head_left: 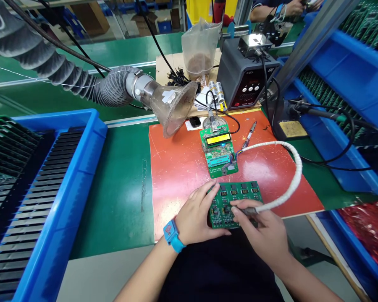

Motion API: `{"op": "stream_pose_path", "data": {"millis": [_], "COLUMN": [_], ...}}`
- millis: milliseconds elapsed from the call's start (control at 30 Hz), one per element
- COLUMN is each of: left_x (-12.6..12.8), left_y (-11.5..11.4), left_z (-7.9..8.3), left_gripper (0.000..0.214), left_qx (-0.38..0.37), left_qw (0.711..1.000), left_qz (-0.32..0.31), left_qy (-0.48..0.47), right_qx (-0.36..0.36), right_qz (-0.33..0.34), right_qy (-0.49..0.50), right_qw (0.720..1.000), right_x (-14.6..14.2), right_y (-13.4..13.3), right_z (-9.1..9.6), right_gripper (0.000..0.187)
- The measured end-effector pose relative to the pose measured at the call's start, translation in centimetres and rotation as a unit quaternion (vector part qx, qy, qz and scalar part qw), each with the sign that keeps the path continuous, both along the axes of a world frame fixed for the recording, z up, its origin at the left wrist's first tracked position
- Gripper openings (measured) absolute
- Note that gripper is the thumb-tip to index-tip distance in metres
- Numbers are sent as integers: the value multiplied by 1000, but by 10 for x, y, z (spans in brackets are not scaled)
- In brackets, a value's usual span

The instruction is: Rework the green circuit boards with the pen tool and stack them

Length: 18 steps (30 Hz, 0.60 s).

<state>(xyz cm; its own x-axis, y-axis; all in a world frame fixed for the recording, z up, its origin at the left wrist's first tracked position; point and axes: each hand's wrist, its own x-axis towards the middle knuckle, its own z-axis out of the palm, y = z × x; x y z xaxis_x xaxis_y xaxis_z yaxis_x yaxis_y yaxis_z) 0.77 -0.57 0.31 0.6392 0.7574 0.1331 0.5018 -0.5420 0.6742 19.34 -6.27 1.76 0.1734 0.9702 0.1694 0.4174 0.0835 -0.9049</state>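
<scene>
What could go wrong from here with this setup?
The probe in the right hand may slip on the crowded circuit board. Its looped white cable might snag and tug the display board. The circuit board, near the front edge of the table, could drop if the left hand loosens.

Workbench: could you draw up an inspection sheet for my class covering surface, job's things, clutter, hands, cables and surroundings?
Surface: red mat with scuff marks, over a green bench.
Job's things: green panel; beyond it on the mat, a socket board with its yellow screen lit.
Clutter: pen on the mat; plastic bag behind.
Hands: left hand grips the panel's left side; right hand holds a dark probe over it.
Cables: white-wrapped cable arcs from the socket board to the probe.
Surroundings: blue bin of boards at left; fume funnel; another person's hand at top right.
</scene>
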Motion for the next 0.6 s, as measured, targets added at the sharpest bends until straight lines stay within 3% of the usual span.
{"op": "stream_pose_path", "data": {"millis": [600], "left_x": [0], "left_y": [1], "left_z": [-4], "left_gripper": [118], "left_qx": [11], "left_qw": [1000], "left_qz": [-3], "left_qy": [-20], "right_qx": [-49], "right_qz": [-17], "right_qy": [51], "right_qw": [997], "right_x": [1], "right_y": [0], "right_z": [9], "right_gripper": [11]}}
